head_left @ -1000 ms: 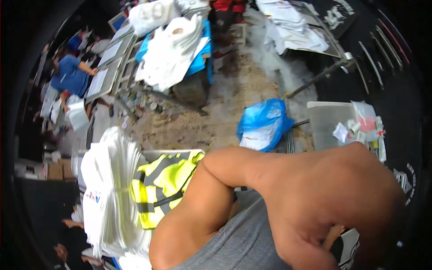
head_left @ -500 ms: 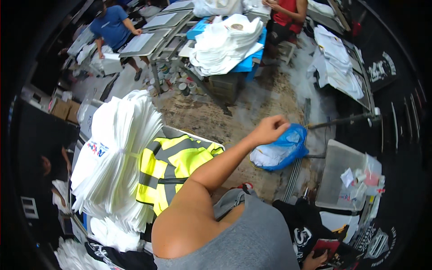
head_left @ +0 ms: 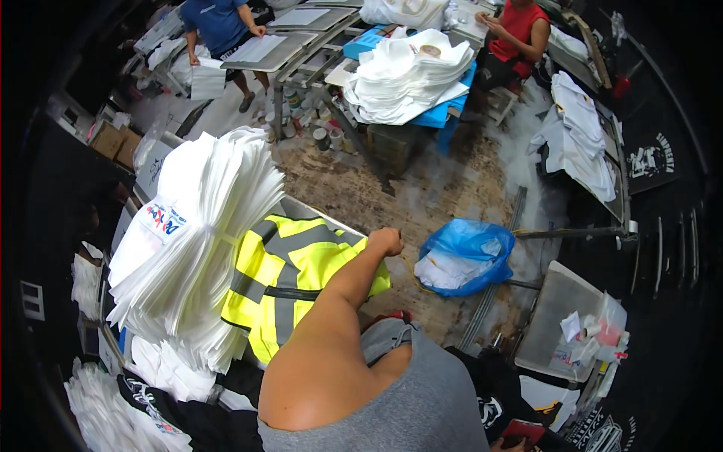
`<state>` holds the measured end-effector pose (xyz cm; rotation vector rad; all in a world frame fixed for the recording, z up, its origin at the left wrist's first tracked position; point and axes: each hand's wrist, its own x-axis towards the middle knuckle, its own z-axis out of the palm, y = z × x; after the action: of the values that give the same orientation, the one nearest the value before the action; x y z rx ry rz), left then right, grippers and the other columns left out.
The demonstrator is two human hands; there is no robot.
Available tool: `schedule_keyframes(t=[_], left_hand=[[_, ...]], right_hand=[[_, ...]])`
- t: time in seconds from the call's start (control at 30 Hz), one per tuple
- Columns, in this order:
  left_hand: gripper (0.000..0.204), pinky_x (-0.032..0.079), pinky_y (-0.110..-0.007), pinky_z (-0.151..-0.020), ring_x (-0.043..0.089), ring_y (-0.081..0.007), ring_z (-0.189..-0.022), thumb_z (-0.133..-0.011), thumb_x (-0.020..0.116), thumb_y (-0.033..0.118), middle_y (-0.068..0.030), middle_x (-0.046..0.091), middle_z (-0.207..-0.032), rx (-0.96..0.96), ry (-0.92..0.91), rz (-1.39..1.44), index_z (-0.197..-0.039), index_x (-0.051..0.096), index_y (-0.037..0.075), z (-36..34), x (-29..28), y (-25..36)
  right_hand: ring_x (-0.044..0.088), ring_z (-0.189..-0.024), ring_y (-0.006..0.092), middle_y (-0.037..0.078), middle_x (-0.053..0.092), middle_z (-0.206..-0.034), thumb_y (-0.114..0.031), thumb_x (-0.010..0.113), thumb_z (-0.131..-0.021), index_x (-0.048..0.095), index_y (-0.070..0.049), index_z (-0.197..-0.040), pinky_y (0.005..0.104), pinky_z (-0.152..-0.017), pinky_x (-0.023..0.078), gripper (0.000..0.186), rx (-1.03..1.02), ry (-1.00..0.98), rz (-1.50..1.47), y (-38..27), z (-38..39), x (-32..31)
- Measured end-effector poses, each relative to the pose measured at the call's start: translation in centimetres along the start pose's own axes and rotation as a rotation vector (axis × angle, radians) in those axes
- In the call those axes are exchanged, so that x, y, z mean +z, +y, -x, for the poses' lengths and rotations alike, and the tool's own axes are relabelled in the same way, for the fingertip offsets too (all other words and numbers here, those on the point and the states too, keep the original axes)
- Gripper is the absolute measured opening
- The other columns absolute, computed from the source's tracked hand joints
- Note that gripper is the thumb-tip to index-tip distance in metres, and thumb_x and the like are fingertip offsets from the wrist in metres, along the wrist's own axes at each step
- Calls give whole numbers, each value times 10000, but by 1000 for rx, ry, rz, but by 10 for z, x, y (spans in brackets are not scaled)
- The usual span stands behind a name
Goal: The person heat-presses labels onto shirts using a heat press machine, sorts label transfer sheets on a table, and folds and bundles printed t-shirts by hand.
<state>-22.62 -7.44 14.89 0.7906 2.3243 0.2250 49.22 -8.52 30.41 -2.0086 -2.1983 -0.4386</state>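
Observation:
My left hand [head_left: 386, 241] is closed with its fingers curled, above the right edge of a yellow high-visibility vest [head_left: 301, 248] with grey stripes. What the fingers hold, if anything, is hidden. The vest lies crumpled over a light-coloured box [head_left: 300, 209]. To its left stands a tall bundle of white fabric sheets [head_left: 203, 233], tied round its middle. At the bottom edge, partly cut off, my right hand [head_left: 512, 446] is on a dark red flat object [head_left: 524, 431].
A blue plastic bag [head_left: 493, 279] with white cloth sits on the floor. Ahead, white fabric [head_left: 407, 79] is piled on a table. A person in blue [head_left: 215, 22] and one in red [head_left: 523, 34] are nearby. A grey tray [head_left: 546, 324] stands at right.
My left hand has moved from near the blue bag back left to the vest's edge, and its fingers have curled. My right hand now shows less, at the bottom edge.

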Motion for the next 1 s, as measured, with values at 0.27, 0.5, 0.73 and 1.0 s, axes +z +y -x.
schedule_keyframes(t=[0.27, 0.5, 0.73, 1.0], left_hand=[[365, 525, -415, -961, 664, -313, -1142, -893, 536, 256, -162, 686, -1229, -12, -7, -150, -1149, 726, 78, 3, 9, 5], [360, 541, -415, -928, 676, -314, -1116, -891, 536, 262, -162, 699, -1197, -18, 35, -165, -1139, 732, 88, 0, 14, 4], [365, 545, -418, -917, 680, -317, -1103, -900, 540, 291, -161, 698, -1197, 5, 52, -179, -1139, 728, 90, 1, 14, 6], [362, 542, -418, -917, 678, -315, -1107, -907, 534, 289, -159, 697, -1200, -29, 21, -188, -1144, 725, 92, 4, 9, 11]], right_hand=[[523, -1178, 438, 240, 541, -1286, -323, 802, -733, 516, -25, -1365, 568, -983, 438, 755, 101, -71, -73, -13, -2, -11], [507, -1202, 434, 220, 545, -1289, -338, 805, -727, 524, -35, -1358, 583, -1000, 412, 754, 151, -56, -151, -17, -2, -11], [510, -1201, 425, 192, 554, -1282, -386, 809, -710, 540, -64, -1345, 613, -986, 394, 762, 101, -24, -87, -15, -2, -8], [501, -1226, 400, 184, 548, -1295, -383, 812, -718, 519, -75, -1368, 594, -1031, 382, 777, 214, -93, -89, -17, -4, -5]])
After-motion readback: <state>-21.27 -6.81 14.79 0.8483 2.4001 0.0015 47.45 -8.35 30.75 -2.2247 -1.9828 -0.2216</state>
